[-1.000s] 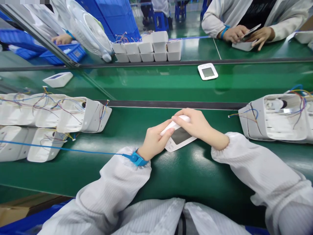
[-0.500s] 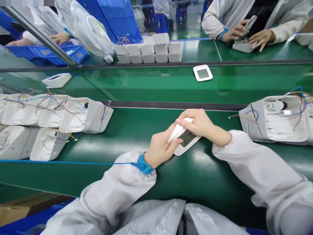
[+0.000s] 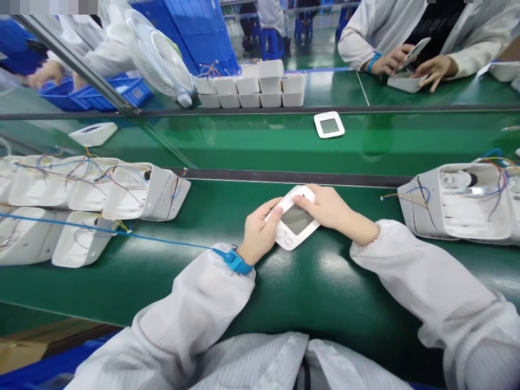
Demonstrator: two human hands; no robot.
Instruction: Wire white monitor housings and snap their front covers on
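Both my hands hold a white monitor unit (image 3: 298, 221) with a grey screen and round button outlines, shaped like a blood pressure monitor. It tilts just over the green bench in front of me. My left hand (image 3: 262, 230) grips its left edge, thumb on the front and fingers behind. At the upper right edge, my right hand (image 3: 323, 205) pinches it with the thumb on the face near the screen. The fingertips behind the unit are hidden. A blue wrist strap (image 3: 238, 261) with a cord is around my left wrist.
Open white housings with loose wires stand at left (image 3: 125, 189) and right (image 3: 473, 197). Beyond a dark rail (image 3: 260, 176), another white monitor (image 3: 329, 125) lies on the green strip. White housings (image 3: 248, 86), a fan (image 3: 158, 57) and co-workers are farther back.
The unit in my hands has turned so its face and buttons show more fully. My left thumb has moved onto its front. The strap cord has swung upward. The far monitor has shifted left.
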